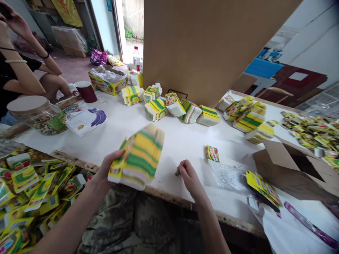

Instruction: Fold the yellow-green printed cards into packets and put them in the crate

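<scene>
My left hand (112,163) grips a thick stack of flat yellow and green cartons (144,155) above the front of the white table (169,141); the stack is slightly blurred. To its right, my right hand (185,171) rests low near the table's front edge with its fingers curled together. Something small and dark shows at those fingers, too small to name. One small yellow crayon box (212,154) lies beyond it, beside clear bubble wrap (227,176). Several bundles of flat cartons (155,109) stand in a row along the back of the table.
Loose cartons (34,194) fill the lower left. A jar (45,118), a white box (86,121) and a dark red mug (87,92) stand at left. An open cardboard box (293,169) is at right. A large cardboard panel (203,46) rises behind. Another person (26,67) sits at far left.
</scene>
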The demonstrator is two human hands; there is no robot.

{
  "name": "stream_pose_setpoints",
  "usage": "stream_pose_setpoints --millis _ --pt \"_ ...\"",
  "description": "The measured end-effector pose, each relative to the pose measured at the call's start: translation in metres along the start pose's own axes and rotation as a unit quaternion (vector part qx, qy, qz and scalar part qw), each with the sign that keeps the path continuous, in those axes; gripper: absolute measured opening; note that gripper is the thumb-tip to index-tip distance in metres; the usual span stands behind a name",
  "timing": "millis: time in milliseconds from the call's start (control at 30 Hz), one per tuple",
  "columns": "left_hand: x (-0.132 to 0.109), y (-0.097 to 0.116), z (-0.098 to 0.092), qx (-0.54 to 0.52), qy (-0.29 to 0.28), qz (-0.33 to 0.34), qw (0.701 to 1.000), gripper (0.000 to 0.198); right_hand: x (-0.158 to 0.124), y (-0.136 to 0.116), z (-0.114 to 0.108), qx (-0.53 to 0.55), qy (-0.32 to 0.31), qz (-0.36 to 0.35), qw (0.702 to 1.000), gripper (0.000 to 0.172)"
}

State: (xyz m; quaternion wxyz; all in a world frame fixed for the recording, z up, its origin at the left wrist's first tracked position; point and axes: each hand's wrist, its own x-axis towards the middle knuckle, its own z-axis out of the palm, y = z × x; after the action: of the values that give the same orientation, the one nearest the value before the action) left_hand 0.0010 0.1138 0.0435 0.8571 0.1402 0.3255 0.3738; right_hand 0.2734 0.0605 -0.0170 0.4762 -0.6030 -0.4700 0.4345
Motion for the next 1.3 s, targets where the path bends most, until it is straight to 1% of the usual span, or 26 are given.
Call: stream_pose_setpoints --millis 33,67,100,133,167,200,300,367,400,467,500,567,633,667,733,800,867,933,967,1033,1100,1133,1200,1267,1300 --pt "-0.001 -0.003 0.001 0.036 -0.071 -0.049 0.996 0.038 0.007 -0.002 -0.001 0.007 0.012 -0.001 1.000 0.014" --pt "-0.002 -0.005 0.003 0.077 -0.145 -0.096 0.982 0.048 0.014 -0.004 -0.003 0.014 0.023 -0.003 1.000 0.013" --pt "-0.002 -0.006 0.006 0.121 -0.208 -0.136 0.961 0.057 0.021 -0.007 -0.005 0.023 0.034 -0.004 0.999 0.013" --pt "-0.002 -0.004 0.010 0.165 -0.251 -0.167 0.939 0.064 0.027 -0.011 -0.010 0.033 0.045 -0.004 0.998 0.014" --pt "-0.001 -0.001 0.015 0.212 -0.274 -0.189 0.919 0.070 0.033 -0.014 -0.015 0.043 0.056 -0.005 0.997 0.015" --pt "0.001 0.004 0.020 0.264 -0.283 -0.208 0.899 0.075 0.038 -0.018 -0.021 0.054 0.069 -0.005 0.996 0.017" --pt "0.011 0.022 0.032 0.419 -0.262 -0.252 0.832 0.086 0.053 -0.026 -0.041 0.071 0.122 -0.012 0.990 0.022" --pt "0.021 0.035 0.034 0.505 -0.245 -0.246 0.790 0.082 0.060 -0.024 -0.050 0.059 0.156 -0.016 0.986 0.023" --pt "0.028 0.041 0.034 0.524 -0.244 -0.244 0.779 0.079 0.062 -0.022 -0.052 0.043 0.167 -0.016 0.985 0.022" --pt "0.042 0.053 0.030 0.519 -0.256 -0.262 0.772 0.072 0.062 -0.014 -0.049 -0.007 0.165 -0.007 0.986 0.018" --pt "0.050 0.058 0.026 0.501 -0.262 -0.281 0.776 0.068 0.060 -0.010 -0.046 -0.040 0.148 0.000 0.988 0.017" --pt "0.065 0.068 0.016 0.475 -0.260 -0.309 0.782 0.059 0.052 -0.005 -0.036 -0.117 0.095 0.015 0.989 0.013" --pt "0.078 0.078 0.006 0.486 -0.247 -0.308 0.780 0.055 0.044 -0.005 -0.026 -0.195 0.047 0.015 0.980 0.005" --pt "0.083 0.082 0.001 0.495 -0.239 -0.303 0.779 0.055 0.040 -0.008 -0.022 -0.230 0.035 0.009 0.972 0.004" --pt "0.090 0.087 -0.006 0.510 -0.228 -0.301 0.773 0.055 0.034 -0.015 -0.016 -0.290 0.026 -0.006 0.957 0.013" --pt "0.095 0.091 -0.009 0.519 -0.219 -0.312 0.765 0.054 0.031 -0.024 -0.013 -0.337 0.021 -0.014 0.941 0.017" --pt "0.097 0.092 -0.008 0.533 -0.213 -0.320 0.754 0.052 0.028 -0.034 -0.011 -0.373 0.019 -0.018 0.928 0.020" --pt "0.098 0.095 -0.004 0.550 -0.209 -0.320 0.743 0.051 0.025 -0.046 -0.007 -0.419 0.034 -0.049 0.906 0.032" --pt "0.099 0.097 -0.002 0.560 -0.206 -0.313 0.739 0.052 0.022 -0.053 -0.003 -0.437 0.041 -0.078 0.895 0.035" --pt "0.099 0.103 0.003 0.583 -0.200 -0.286 0.733 0.052 0.017 -0.068 0.010 -0.438 0.037 -0.146 0.886 0.032" --pt "0.096 0.110 0.008 0.608 -0.190 -0.244 0.731 0.048 0.014 -0.082 0.029 -0.392 -0.001 -0.200 0.898 0.026" --pt "0.094 0.111 0.009 0.620 -0.180 -0.216 0.733 0.045 0.014 -0.087 0.040 -0.372 -0.023 -0.216 0.903 0.026" --pt "0.084 0.110 0.009 0.639 -0.145 -0.131 0.744 0.045 0.016 -0.093 0.061 -0.371 -0.051 -0.230 0.898 0.029" --pt "0.068 0.101 0.000 0.647 -0.077 0.002 0.759 0.050 0.020 -0.095 0.077 -0.400 -0.058 -0.229 0.885 0.028" --pt "0.058 0.094 -0.009 0.643 -0.031 0.082 0.761 0.053 0.021 -0.094 0.082 -0.415 -0.058 -0.227 0.879 0.023"
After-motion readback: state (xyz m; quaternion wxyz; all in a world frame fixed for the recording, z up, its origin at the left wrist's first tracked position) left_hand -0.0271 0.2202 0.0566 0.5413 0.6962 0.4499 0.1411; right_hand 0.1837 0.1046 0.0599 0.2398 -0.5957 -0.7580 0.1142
